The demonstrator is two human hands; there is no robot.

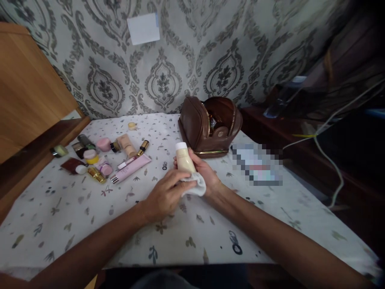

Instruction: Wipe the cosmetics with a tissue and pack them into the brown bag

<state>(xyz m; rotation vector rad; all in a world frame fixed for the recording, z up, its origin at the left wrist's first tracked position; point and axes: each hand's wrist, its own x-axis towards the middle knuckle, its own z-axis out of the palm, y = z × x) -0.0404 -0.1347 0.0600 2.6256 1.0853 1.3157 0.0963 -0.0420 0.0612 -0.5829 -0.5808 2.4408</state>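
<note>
A cream-coloured bottle with a white cap [184,157] stands tilted between my two hands, above the patterned white cloth of the table [120,224]. My right hand [204,170] is wrapped round it from the right and behind. In my left hand [168,192] is a white cloth [196,185], pressed against the lower part of the bottle; the fingers are bent over it. The bottle's base is hidden by the hands and the cloth. Behind my right hand sits an open brown bag [195,128] with small items inside.
To the left lie several cosmetics, among them a pink tube [132,168], a beige tube [126,145], a gold bottle [96,175] and a dark red tube [72,165]. A small yellow jar [132,126] is farther back. A blurred-out flat object [257,164] lies right, near a white cable [339,172].
</note>
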